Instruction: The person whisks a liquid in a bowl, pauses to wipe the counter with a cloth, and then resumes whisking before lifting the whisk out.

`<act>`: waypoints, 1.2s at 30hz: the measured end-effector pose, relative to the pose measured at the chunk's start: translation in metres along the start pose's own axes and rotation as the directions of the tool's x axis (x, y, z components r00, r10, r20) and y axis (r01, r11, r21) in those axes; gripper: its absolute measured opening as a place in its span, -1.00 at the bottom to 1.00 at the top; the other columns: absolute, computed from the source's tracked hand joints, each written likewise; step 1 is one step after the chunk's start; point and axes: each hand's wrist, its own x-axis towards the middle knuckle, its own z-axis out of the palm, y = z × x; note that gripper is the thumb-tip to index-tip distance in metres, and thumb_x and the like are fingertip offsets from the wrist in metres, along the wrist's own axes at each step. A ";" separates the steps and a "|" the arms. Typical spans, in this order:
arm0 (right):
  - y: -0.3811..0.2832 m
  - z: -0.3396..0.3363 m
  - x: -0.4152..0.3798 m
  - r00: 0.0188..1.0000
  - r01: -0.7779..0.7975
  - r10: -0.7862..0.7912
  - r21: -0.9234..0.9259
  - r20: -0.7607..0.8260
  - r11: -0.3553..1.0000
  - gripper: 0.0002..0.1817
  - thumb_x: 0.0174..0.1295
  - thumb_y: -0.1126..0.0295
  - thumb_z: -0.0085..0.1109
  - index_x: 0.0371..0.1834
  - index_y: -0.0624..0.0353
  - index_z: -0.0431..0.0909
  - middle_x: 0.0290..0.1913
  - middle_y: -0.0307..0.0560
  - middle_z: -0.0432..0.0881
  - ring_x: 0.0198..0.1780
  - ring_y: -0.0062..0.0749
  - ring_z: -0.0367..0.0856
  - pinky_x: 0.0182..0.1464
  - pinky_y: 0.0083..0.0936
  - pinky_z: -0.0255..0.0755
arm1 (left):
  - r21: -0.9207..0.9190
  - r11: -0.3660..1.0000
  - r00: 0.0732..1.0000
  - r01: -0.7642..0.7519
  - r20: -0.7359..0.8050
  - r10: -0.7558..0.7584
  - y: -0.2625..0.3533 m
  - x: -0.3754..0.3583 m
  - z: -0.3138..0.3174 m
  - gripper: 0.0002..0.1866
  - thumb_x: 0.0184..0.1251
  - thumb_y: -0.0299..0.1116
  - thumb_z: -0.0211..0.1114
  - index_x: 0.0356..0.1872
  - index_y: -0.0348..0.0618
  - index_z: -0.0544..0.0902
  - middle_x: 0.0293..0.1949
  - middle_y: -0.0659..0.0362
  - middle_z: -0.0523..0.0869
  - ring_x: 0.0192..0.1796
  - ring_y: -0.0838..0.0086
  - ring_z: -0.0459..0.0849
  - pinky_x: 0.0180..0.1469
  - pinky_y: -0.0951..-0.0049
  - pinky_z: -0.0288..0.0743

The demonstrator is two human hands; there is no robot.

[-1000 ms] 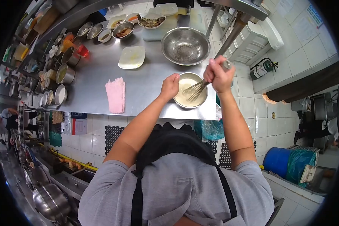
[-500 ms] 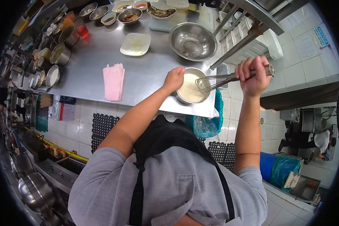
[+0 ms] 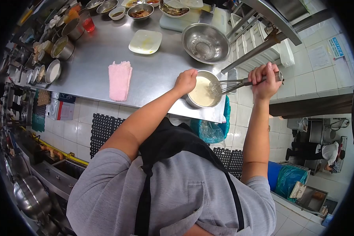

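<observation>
My right hand is closed round the handle of a wire whisk. The whisk's wires dip into pale cream-coloured batter inside a round metal bowl. With closed fingers, my left hand grips this bowl by its left rim. The bowl stands at the right front corner of the steel table. Just behind it sits a perforated metal colander. A folded pink cloth lies to the left, and a white plate with yellow residue is farther back.
Dishes of food, including a metal bowl, line the table's back. Several pots stand at the left. A steel post rises near the right corner. Below the table is a bin with a teal liner. Another person bends at the far right.
The whisk head has shifted slightly within the batter, and my right hand sits a little lower. My left hand keeps its grip on the bowl. The whole view has shifted slightly.
</observation>
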 end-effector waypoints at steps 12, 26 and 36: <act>0.003 -0.006 -0.009 0.990 0.061 -0.046 0.110 -0.134 0.992 -0.66 0.45 0.34 -0.07 -0.54 0.13 0.22 -0.75 -0.16 0.21 -0.77 -0.46 0.17 -0.66 -0.42 0.23 | 0.043 0.998 0.999 -0.040 0.013 0.040 -0.001 0.003 0.002 -0.67 0.52 -0.21 0.01 -0.08 -0.24 0.63 -0.24 -0.13 0.72 -0.14 0.00 0.69 -0.05 0.19 0.50; 0.014 -0.081 -0.017 0.861 0.024 0.186 0.403 -0.473 0.915 -0.58 0.46 0.14 -0.05 -0.60 0.00 0.21 -0.69 -0.25 0.19 -0.65 -0.50 0.14 -0.51 -0.45 0.14 | -0.022 1.000 0.998 0.008 0.069 -0.006 -0.006 0.007 0.010 -0.65 0.55 -0.15 0.01 0.02 -0.20 0.61 -0.15 -0.07 0.74 -0.07 0.15 0.71 0.01 0.26 0.52; 0.103 -0.185 -0.080 0.557 0.108 0.545 0.705 -0.627 0.701 -0.61 0.42 0.13 -0.06 -0.57 -0.03 0.19 -0.66 -0.32 0.12 -0.65 -0.53 0.11 -0.51 -0.47 0.12 | -0.071 0.868 0.858 0.491 0.212 -0.468 0.028 -0.030 -0.024 -0.58 0.53 0.02 0.08 -0.02 -0.17 0.53 -0.05 0.16 0.62 0.05 0.43 0.57 0.09 0.22 0.51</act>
